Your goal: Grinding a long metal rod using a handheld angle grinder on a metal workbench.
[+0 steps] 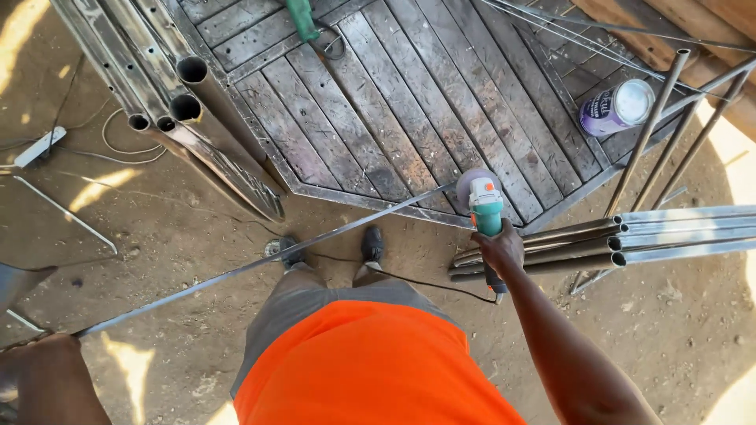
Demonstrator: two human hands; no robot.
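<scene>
Grinding work on a long thin grey steel strip looks to be the step in hand: the right hand is wrapped shut around the body of a teal and orange angle grinder, whose round guarded disc end sits just ahead of the knuckles, right at the far tip of the strip. The strip runs from there slantwise down to the left hand, low at the frame's edge; that hand seems closed on the strip's near end, though the fingers themselves are hard to make out. A black cord trails from the grinder's tail across the dirt floor, past the person's dark shoes. Just to the right of the right hand lies a bundle of grey metal tubes; ahead of it, a slatted metal gate panel lies flat, a purple can resting on it. By my reading, the next move calls for a steady strip and the disc held square to its tip.
</scene>
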